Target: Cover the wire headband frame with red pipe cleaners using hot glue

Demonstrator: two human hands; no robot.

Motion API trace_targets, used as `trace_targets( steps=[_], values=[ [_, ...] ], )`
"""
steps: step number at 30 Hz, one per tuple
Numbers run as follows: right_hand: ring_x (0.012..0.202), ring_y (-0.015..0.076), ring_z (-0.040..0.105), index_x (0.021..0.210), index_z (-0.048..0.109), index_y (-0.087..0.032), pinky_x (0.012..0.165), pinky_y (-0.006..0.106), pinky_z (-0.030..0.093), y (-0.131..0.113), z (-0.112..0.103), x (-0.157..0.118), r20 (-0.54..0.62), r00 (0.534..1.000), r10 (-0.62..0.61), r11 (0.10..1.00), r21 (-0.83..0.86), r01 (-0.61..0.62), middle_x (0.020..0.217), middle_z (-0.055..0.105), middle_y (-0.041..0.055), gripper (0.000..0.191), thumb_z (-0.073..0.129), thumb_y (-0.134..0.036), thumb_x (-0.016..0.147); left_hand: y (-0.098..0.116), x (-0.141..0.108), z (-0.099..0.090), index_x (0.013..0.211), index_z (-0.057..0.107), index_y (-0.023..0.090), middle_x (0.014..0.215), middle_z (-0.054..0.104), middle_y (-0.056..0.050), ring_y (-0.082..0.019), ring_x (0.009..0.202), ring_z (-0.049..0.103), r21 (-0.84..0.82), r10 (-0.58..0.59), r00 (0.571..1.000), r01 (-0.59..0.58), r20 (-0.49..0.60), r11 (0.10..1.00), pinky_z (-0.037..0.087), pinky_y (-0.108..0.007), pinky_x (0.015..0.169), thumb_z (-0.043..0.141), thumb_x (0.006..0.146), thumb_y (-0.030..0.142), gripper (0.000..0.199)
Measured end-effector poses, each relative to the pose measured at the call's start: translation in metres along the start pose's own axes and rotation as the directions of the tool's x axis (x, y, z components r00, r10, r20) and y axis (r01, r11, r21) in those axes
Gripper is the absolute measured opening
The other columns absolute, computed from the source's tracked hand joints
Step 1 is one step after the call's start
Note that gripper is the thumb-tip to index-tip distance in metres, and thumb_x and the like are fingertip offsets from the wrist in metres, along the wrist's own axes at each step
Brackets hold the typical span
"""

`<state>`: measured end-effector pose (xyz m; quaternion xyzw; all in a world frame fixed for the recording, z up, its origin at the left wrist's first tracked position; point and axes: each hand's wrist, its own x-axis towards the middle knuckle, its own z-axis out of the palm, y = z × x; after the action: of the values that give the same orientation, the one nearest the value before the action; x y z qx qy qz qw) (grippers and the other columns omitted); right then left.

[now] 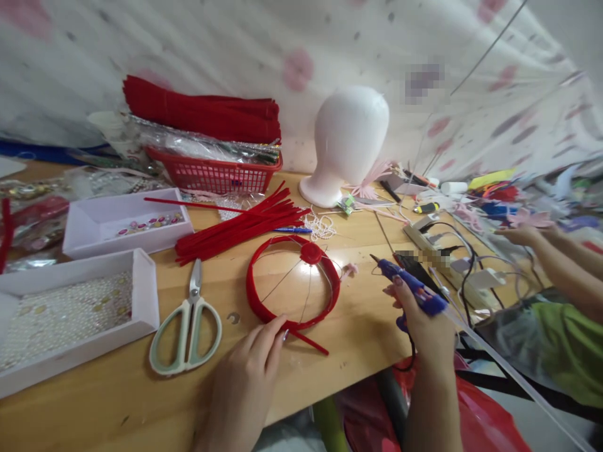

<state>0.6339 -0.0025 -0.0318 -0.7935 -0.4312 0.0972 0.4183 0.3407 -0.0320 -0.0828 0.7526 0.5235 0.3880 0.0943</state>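
A red fuzzy hoop (252,285) with thin wires across it and a red round piece (311,253) at its far side lies on the wooden table. My left hand (257,355) is at the hoop's near edge, fingertips pinched on the rim where a short red strip (311,343) sticks out to the right. My right hand (421,320) is wrapped round a blue glue gun (414,290), a long clear glue stick trailing from its back. The gun's tip points left, apart from the hoop. Green-and-white scissors (191,329) lie left of my left hand.
White boxes of beads (146,289) and gems (80,229) stand left. Behind are red stems (245,223), a red basket (217,176) and a white foam head (351,135). A power strip (436,267) with cables lies right, near another person's arms (560,257).
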Motion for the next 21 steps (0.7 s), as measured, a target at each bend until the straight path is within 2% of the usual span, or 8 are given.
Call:
trace_targets(
  steps=[3,7,10,13,15,17,19,21],
  values=[
    [0.062,0.023,0.07,0.083,0.076,-0.014,0.046,0.028,0.049,0.01,0.002,0.03,0.007,1.0,0.028,0.998,-0.055,-0.027,0.082,0.077,0.0125,0.053,0.062,-0.065,0.082,-0.003,-0.001,0.001,0.119,0.065,0.021,0.102,0.08,-0.006,-0.019,0.082,0.078,0.006,0.019,1.0,-0.019,0.003,1.0,0.062,-0.025,0.069,0.046,0.103,0.025,0.026],
    [0.056,0.0241,0.067,0.077,0.074,-0.013,0.048,0.032,0.049,0.02,0.006,0.045,-0.002,1.0,-0.012,0.994,-0.107,0.011,0.068,0.073,0.0117,0.052,0.059,-0.063,0.084,-0.006,0.0,0.005,0.116,0.066,0.02,0.1,0.081,-0.006,-0.019,0.081,0.079,0.004,0.05,0.998,-0.05,-0.039,0.999,0.063,-0.026,0.068,0.043,0.104,0.027,0.027],
    [0.061,0.0262,0.069,0.08,0.074,-0.016,0.052,0.035,0.052,0.026,-0.008,0.035,0.022,0.999,-0.042,0.987,-0.155,0.045,0.074,0.075,0.0115,0.045,0.063,-0.059,0.081,-0.008,-0.002,0.007,0.119,0.065,0.02,0.102,0.081,-0.005,-0.018,0.083,0.078,0.002,0.054,0.998,-0.054,-0.028,0.999,0.062,-0.025,0.068,0.046,0.103,0.025,0.026],
    [0.067,0.0294,0.073,0.079,0.076,-0.021,0.056,0.039,0.056,0.036,-0.044,0.008,0.083,0.993,-0.087,0.971,-0.215,0.103,0.086,0.079,0.0114,0.036,0.073,-0.057,0.072,-0.009,-0.004,0.006,0.122,0.063,0.022,0.106,0.08,-0.004,-0.017,0.085,0.078,-0.006,0.034,0.999,-0.034,0.014,0.999,0.061,-0.024,0.069,0.049,0.102,0.024,0.025],
    [0.059,0.0296,0.072,0.072,0.077,-0.024,0.049,0.039,0.056,0.041,-0.068,-0.016,0.179,0.964,-0.196,0.907,-0.34,0.248,0.073,0.078,0.0089,0.038,0.068,-0.061,0.076,-0.007,-0.002,0.004,0.122,0.063,0.022,0.105,0.08,-0.004,-0.017,0.085,0.078,-0.012,0.023,0.999,-0.023,0.032,1.0,0.061,-0.024,0.069,0.048,0.102,0.024,0.025],
    [0.064,0.0283,0.075,0.082,0.078,-0.024,0.053,0.036,0.06,0.038,-0.077,-0.039,0.326,0.91,-0.256,0.899,-0.265,0.347,0.079,0.08,0.0089,0.037,0.065,-0.059,0.084,-0.003,0.001,0.0,0.12,0.064,0.021,0.104,0.08,-0.004,-0.017,0.083,0.078,-0.006,0.007,0.999,-0.007,0.035,1.0,0.061,-0.025,0.068,0.045,0.103,0.024,0.026],
    [0.065,0.0255,0.076,0.091,0.077,-0.025,0.055,0.032,0.062,0.024,-0.068,-0.059,0.404,0.835,-0.373,0.882,-0.125,0.454,0.083,0.081,0.0079,0.034,0.068,-0.057,0.085,0.001,0.005,-0.002,0.116,0.066,0.021,0.101,0.08,-0.004,-0.018,0.081,0.078,0.004,-0.014,0.999,0.014,0.03,1.0,0.062,-0.026,0.065,0.041,0.104,0.024,0.027],
    [0.078,0.0252,0.077,0.1,0.073,-0.026,0.064,0.033,0.064,0.002,-0.045,-0.072,0.438,0.786,-0.435,0.859,-0.059,0.508,0.094,0.08,0.0068,0.029,0.069,-0.051,0.087,0.005,0.007,-0.004,0.112,0.066,0.02,0.099,0.081,-0.004,-0.018,0.08,0.078,0.01,-0.026,0.999,0.026,0.026,1.0,0.062,-0.026,0.063,0.039,0.104,0.025,0.029]
  ],
)
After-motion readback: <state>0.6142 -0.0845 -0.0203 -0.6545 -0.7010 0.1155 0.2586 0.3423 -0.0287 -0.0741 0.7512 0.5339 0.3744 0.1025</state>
